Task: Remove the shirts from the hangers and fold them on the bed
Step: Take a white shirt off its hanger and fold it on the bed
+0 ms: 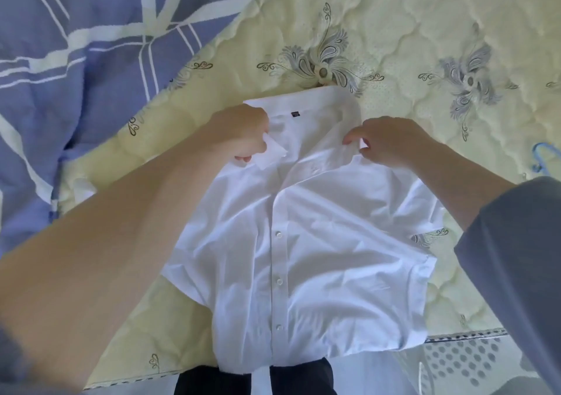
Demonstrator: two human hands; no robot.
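Head camera shows the left hand [243, 133] with its fingers curled shut on the left collar point of the white shirt [303, 243], pinching that point so it stands up a little from the cloth. The right hand [391, 142] pinches the other side of the collar between thumb and forefinger, while its remaining fingers are loosely bent. The shirt is off its hanger and lies face up on the quilted mattress [425, 30], collar far from the person and hem at the near edge of the mattress, where it hangs slightly over. It is buttoned down the front, both short sleeves are spread out sideways, and the cloth has many soft creases. I judge that the removing step is done for this shirt and the folding is not yet begun; the hands seem only to straighten the collar. A blue hanger [546, 158] lies right of the shirt, near the picture edge. A blue checked duvet [76, 45] is bunched to the left of the shirt.
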